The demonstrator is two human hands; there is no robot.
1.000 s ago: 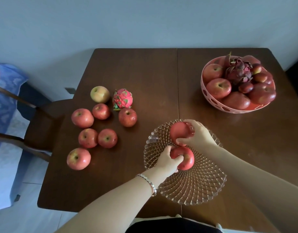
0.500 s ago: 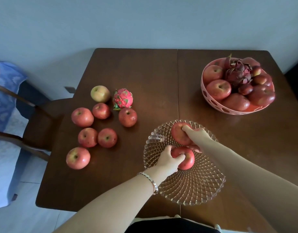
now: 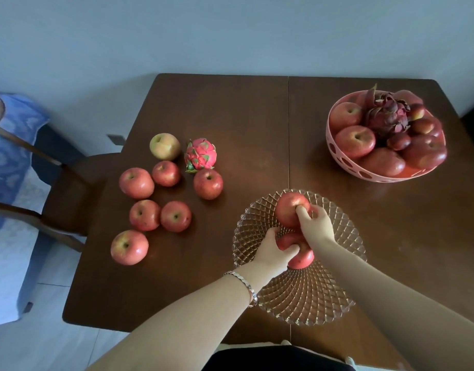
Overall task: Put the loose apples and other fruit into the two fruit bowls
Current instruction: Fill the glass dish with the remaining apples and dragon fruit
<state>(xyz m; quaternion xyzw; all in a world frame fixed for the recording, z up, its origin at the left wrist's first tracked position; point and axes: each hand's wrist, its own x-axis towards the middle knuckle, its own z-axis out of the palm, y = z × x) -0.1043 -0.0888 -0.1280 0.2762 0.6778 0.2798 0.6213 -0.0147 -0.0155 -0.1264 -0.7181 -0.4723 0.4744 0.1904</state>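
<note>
The glass bowl [image 3: 300, 287] stands at the near edge of the table [image 3: 230, 116], just right of its centre seam, and holds two red apples. The far apple [image 3: 289, 210] lies against the bowl's far rim with the right hand [image 3: 317, 227] draped over its near side, fingertips pressed to its top, so the hand grasps it. The near apple [image 3: 300, 257] sits just behind it toward the person, and the left hand [image 3: 273, 250], a bracelet [image 3: 243, 286] on its wrist, curls around its left side with the thumb across the front, gripping it. The pink bowl [image 3: 345, 167] near the far right corner is heaped with red apples, a dark dragon fruit [image 3: 387, 116] and a few smaller dark fruits. Loose on the left half of the table lie six red apples in a cluster [image 3: 150, 210], a yellowish apple [image 3: 165, 145] beyond them and a pink dragon fruit [image 3: 201, 155] just beside it. A chair [image 3: 70, 188] stands off the left edge. Compared with a second ago, the right hand has slid from the far apple's right flank round to its near side, the fingers now reaching over the top; the left hand's hold and the loose fruit are unchanged.
</note>
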